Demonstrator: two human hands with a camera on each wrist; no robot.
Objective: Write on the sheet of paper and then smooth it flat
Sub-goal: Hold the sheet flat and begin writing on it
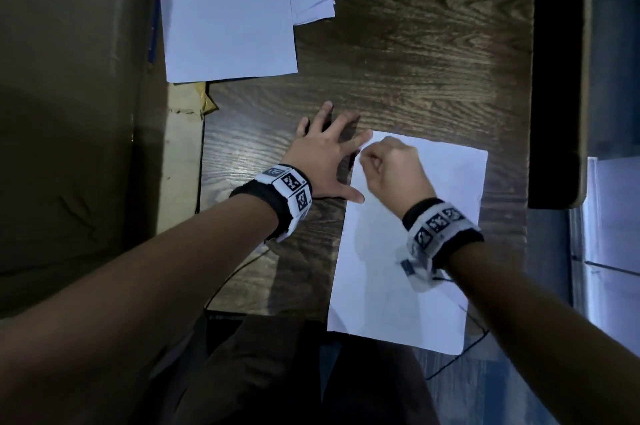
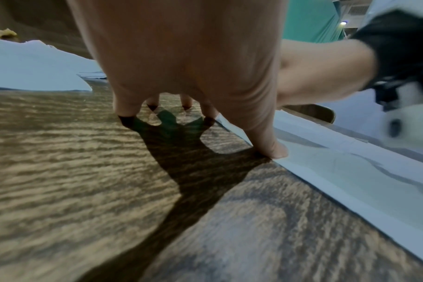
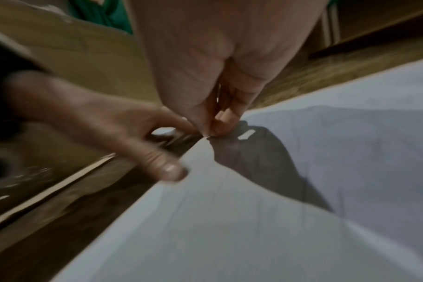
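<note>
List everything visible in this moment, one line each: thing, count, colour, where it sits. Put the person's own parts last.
sheet of paper: one, white, flat on the table's near right part.
paper stack: several loose sheets, white, far left of the table.
table: one, dark wood grain.
cardboard: brown, along the table's left side.
cable: one, black, thin, at the table's near edge.
left hand: fingers spread, thumb on the sheet's left edge.
right hand: fingers curled, pinching the sheet's far left edge; no pen discernible.
wristbands: two, black with white marker tags.
</note>
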